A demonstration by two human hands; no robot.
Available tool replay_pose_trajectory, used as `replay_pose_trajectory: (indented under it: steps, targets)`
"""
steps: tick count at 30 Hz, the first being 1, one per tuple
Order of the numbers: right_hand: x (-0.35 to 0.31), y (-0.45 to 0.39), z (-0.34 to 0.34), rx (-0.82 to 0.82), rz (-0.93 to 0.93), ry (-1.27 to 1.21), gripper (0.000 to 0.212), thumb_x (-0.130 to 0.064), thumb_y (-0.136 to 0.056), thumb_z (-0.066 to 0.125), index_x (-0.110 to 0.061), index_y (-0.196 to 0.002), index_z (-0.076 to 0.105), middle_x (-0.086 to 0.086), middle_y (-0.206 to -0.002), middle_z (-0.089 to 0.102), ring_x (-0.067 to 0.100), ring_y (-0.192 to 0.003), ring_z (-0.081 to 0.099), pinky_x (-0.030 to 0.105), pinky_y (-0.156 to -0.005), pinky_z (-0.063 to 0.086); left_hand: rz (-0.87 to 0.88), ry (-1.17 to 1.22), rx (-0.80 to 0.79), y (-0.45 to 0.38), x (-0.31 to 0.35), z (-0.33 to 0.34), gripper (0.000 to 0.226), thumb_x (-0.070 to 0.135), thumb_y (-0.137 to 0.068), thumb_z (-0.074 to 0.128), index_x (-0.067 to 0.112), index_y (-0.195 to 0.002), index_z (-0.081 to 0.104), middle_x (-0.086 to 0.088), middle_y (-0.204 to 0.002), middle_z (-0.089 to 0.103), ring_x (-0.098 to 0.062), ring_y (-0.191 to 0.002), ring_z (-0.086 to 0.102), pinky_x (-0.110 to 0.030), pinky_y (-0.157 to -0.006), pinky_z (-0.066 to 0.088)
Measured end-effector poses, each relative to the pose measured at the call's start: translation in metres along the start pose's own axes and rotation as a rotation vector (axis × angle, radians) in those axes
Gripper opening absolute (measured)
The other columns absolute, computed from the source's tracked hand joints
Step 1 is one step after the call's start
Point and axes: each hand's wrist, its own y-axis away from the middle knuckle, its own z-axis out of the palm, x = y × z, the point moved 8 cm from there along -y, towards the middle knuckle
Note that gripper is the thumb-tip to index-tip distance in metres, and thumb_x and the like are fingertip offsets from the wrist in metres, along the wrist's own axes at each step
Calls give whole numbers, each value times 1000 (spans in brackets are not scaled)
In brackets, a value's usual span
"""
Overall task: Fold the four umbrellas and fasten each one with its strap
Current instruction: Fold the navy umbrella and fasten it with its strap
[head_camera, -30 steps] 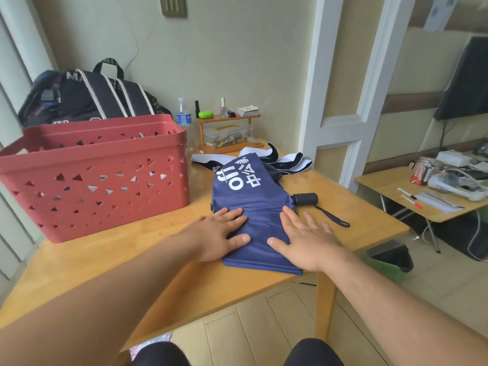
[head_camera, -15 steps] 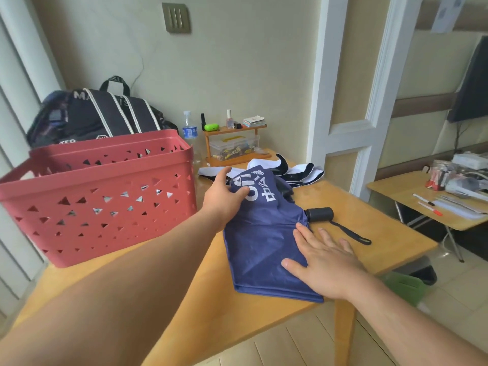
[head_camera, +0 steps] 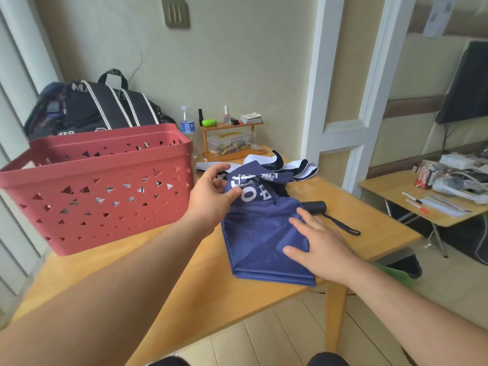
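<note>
A navy blue umbrella [head_camera: 261, 233] with white lettering lies flattened on the wooden table [head_camera: 163, 273]. Its black handle [head_camera: 315, 207] with a wrist loop sticks out to the right. My left hand [head_camera: 214, 196] pinches the canopy's far left edge near the lettering and lifts it slightly. My right hand [head_camera: 320, 247] lies flat, fingers spread, on the near right part of the canopy. Behind it lies a black-and-white umbrella [head_camera: 295, 167], partly hidden.
A red perforated basket [head_camera: 100, 186] stands on the table's left half, with a black striped bag [head_camera: 105, 107] behind it. A small wooden shelf [head_camera: 231, 138] and a water bottle [head_camera: 188, 124] stand at the back. A second cluttered table [head_camera: 427, 196] is to the right.
My left hand left the canopy's near part, moved to its far edge by the lettering and took hold of the fabric. My right hand stayed pressed on the canopy.
</note>
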Motion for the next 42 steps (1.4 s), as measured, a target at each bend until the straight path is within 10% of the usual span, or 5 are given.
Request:
replay_pose_trajectory:
  steps: [5,16,30,37,42]
  targets:
    - [-17,-7,-48,436,-50,-154,20,-32,-95,68,-25,-111,78,-11,-122,72,19,-118,64,31,-97,48,-17,37,13,1,7,1,25,19,-91,80,34,-104,66,2,-85,53,-14,-69,51,-23,-60,46]
    - [-62,-91,-62,144,48,-1068,50,12,-91,65,-29,-118,63,-5,-133,66,14,-124,62,34,-98,56,-64,116,-58,19,-4,-4,36,-4,-87,77,26,-104,68,-6,-89,50,-20,-76,48,-34,-70,47]
    - [-43,-64,-91,377,55,-703,47,-15,-89,78,-44,-117,55,11,-92,73,31,-82,69,44,-76,57,-229,-206,-398,26,-38,20,117,9,-69,65,63,-155,7,13,-145,58,-19,-122,62,-43,-105,54]
    - [-38,-40,-68,343,-42,-567,47,-16,-86,79,-46,-115,59,-2,-84,70,24,-86,65,43,-86,53,-146,120,-38,10,-2,-1,51,6,-93,62,37,-134,62,6,-113,73,-2,-80,73,-12,-62,51]
    - [-21,-25,-55,395,-11,-573,43,-14,-87,81,-43,-115,67,-10,-97,73,12,-93,67,36,-86,55,-178,131,29,6,-11,-2,34,33,-94,76,35,-126,65,-2,-107,69,-20,-95,70,-30,-77,53]
